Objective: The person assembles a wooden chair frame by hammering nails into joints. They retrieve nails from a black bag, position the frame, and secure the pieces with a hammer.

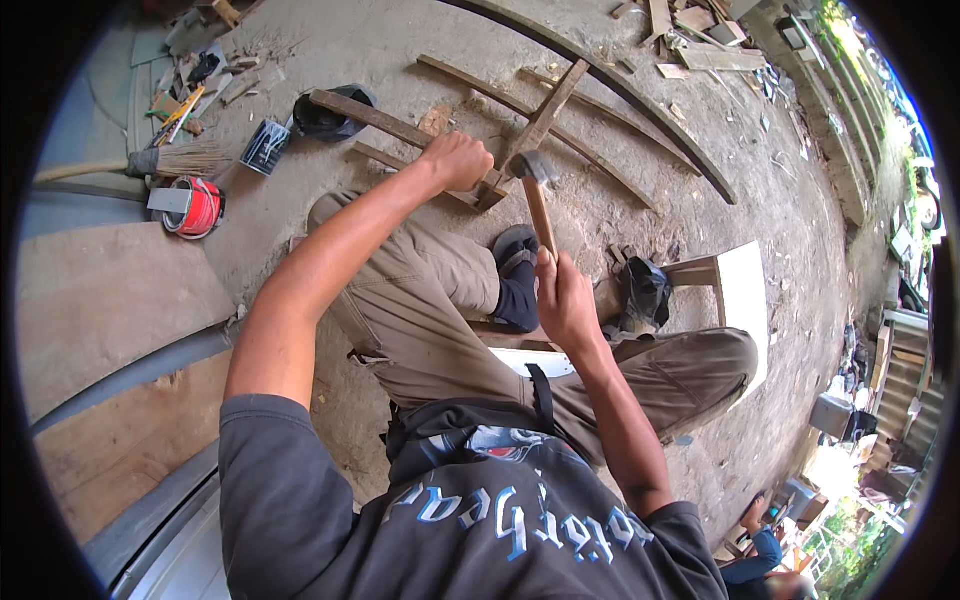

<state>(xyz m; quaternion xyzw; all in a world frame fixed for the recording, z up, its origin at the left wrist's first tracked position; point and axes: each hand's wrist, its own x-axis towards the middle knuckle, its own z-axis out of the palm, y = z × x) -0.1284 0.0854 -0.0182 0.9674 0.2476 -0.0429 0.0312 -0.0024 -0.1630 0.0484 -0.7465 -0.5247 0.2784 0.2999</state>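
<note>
Hammer point(540, 214) up near wood joint, both hands closed

Right hand point(568, 303) wrapped around the lower handle, thumb along it; hammer head slightly blurred, just beside the crosspiece point(556, 101). Left hand point(458, 162) curled into a fist at the near end of a long wooden strip point(368, 121), by the crosspiece; could not tell what, if anything, the fingers pinched. Strip ran out to the left of the fist, crosspiece slanted away up and right. More thin slats point(598, 160) lay on the dirt ground beyond, plus a dark curved strip point(655, 92).

Person sat with knees apart, shoe point(515, 247) between them. Black plastic bag point(645, 290) near the right knee. Off left: black bundle point(340, 115) behind the strip, dark can point(265, 148), red can point(203, 208), broom point(178, 160). Another person point(757, 562) partly visible, lower right.
</note>
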